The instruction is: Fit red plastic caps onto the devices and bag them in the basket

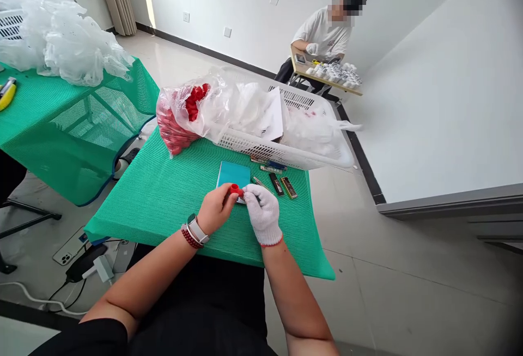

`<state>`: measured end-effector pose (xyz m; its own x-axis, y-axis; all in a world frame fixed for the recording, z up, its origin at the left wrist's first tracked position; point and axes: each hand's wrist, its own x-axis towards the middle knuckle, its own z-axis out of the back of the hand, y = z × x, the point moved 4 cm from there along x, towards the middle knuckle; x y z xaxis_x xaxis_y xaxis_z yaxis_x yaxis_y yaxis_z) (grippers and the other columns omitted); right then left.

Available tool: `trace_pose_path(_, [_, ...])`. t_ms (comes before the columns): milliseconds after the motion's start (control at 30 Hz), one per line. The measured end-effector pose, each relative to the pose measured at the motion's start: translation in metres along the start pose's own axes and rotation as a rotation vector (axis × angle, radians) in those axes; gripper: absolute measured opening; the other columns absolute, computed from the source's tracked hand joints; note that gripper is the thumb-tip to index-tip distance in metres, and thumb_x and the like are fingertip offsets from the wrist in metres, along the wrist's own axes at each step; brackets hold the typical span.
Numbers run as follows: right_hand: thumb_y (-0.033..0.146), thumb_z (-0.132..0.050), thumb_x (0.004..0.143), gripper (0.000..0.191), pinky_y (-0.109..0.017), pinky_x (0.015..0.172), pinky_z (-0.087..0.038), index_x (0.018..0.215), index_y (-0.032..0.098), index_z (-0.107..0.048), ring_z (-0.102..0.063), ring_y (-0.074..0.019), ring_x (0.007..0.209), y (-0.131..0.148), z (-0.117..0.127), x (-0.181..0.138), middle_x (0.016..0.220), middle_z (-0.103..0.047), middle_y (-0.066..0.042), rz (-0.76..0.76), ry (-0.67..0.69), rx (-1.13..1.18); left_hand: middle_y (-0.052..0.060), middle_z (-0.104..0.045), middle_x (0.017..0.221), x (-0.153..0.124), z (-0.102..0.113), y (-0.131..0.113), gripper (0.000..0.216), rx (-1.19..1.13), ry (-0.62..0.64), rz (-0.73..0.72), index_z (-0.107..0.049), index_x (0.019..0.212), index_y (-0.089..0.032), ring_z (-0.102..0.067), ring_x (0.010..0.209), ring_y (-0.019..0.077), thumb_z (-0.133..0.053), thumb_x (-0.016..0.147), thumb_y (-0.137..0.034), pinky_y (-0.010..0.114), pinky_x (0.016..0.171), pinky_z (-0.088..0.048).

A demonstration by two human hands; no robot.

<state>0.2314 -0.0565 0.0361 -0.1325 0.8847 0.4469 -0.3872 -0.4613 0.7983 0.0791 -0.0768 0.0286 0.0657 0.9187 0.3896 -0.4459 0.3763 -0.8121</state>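
Note:
A small red plastic fitting [234, 188] with a round open end is pinched in the bare fingers of my left hand [216, 207], above the table's near half. My right hand [262, 211], in a white knit glove with a red cuff edge, closes its fingertips on the fitting's right side. Partly behind the hands lies a teal box or pad [233, 173]. The gloved fingers hide whatever else they may hold.
Green mesh covers the table [180, 198]. Small circuit sticks [289, 187] lie right of the pad. Behind stand a bag of red pieces [177, 127] and a white basket [261, 151] with plastic bags. A co-worker [322, 29] sits at a small table at the back right.

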Motion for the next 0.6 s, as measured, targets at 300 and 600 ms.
trace_pose_path(300, [0.022,-0.06,0.092,0.015,-0.034,0.082,-0.059,0.1,0.023,-0.072,-0.072,-0.02,0.09,0.007,0.002,-0.002,0.1,-0.076,-0.006,0.179,0.113,0.043,-0.001,-0.056,0.06,-0.001,0.001,-0.006,0.033,0.001,0.052,-0.004,-0.054,0.072,-0.02,-0.049,0.054,0.0125,-0.04,0.098,-0.033,0.025,0.055,-0.036])
trace_pose_path(600, [0.023,-0.058,0.094,0.015,-0.029,0.074,-0.056,0.1,0.023,-0.072,-0.069,-0.0169,0.081,0.011,0.0,0.001,0.092,-0.074,-0.004,0.16,0.174,0.04,0.006,-0.056,0.094,0.002,0.009,-0.006,0.014,-0.053,-0.143,-0.048,-0.067,0.096,-0.019,-0.055,0.08,0.0156,-0.064,0.09,-0.031,0.026,0.066,-0.048])
